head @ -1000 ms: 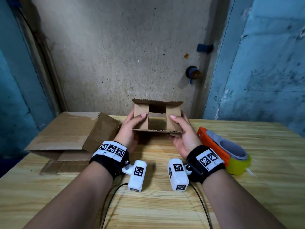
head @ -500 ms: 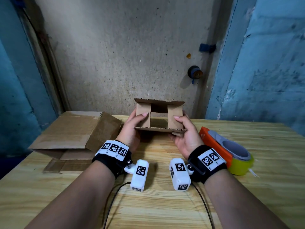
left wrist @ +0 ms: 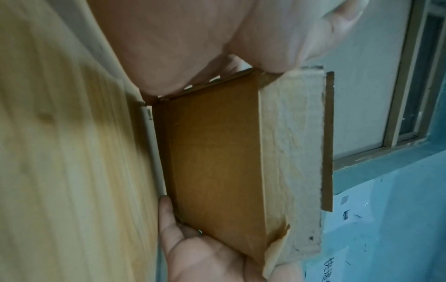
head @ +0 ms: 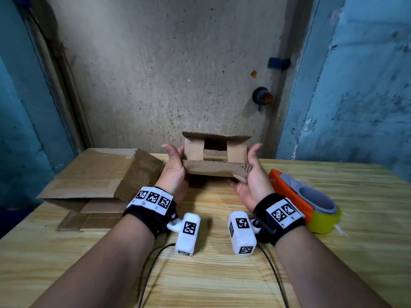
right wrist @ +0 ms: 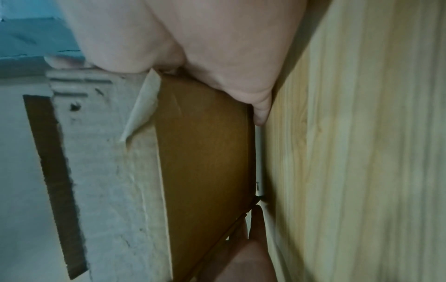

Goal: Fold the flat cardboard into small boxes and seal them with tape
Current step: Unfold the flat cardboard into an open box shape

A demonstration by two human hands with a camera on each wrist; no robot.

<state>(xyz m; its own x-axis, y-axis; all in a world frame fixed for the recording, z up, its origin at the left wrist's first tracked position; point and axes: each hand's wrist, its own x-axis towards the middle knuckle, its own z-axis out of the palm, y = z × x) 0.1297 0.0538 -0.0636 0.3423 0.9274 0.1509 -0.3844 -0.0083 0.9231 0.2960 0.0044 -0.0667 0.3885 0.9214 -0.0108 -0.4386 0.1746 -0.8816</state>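
A small brown cardboard box (head: 216, 171) hangs just above the wooden table (head: 211, 276), its open end facing me. Two short side flaps are folded inward and the near long flap is raised towards me. My left hand (head: 175, 170) grips the box's left end, thumb up beside it and fingers underneath. My right hand (head: 252, 175) grips the right end the same way. In the left wrist view the box (left wrist: 217, 162) fills the middle, with my right hand's palm (left wrist: 193, 253) below it. The right wrist view shows the box (right wrist: 205, 162) under my right palm (right wrist: 205, 38).
An orange tape dispenser (head: 289, 196) with a yellow-green tape roll (head: 324, 221) lies on the table right of my right wrist. A larger, half-flattened cardboard box (head: 100, 176) lies at the table's back left. Wrist-camera cables (head: 151, 263) trail over the near table.
Both thumbs have come off the two side flaps and moved out to the box's ends. The near long flap has swung up towards me. The box has risen slightly.
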